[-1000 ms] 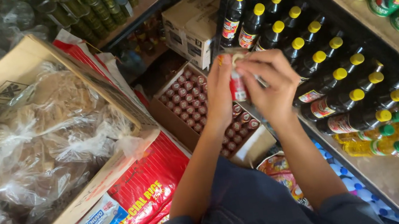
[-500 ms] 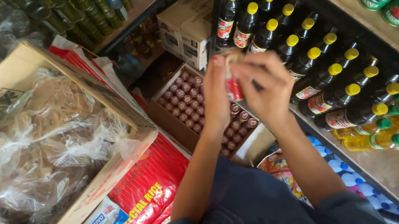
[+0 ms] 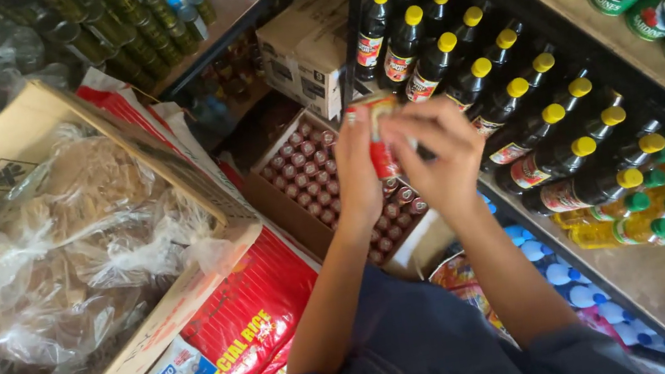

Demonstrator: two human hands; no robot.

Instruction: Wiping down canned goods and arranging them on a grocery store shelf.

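The small red bottle (image 3: 381, 148) was gripped between both hands, left hand (image 3: 357, 172) and right hand (image 3: 434, 153), above the open carton of red-capped bottles (image 3: 305, 184). A firm, upright grasp was advisable.

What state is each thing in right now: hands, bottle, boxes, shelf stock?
left hand: gripping small red bottle
right hand: fingers on the same bottle
small red bottle: held upright
floor box: open, full of red-capped bottles
big carton: open, bags inside
dark bottles: capped, shelved
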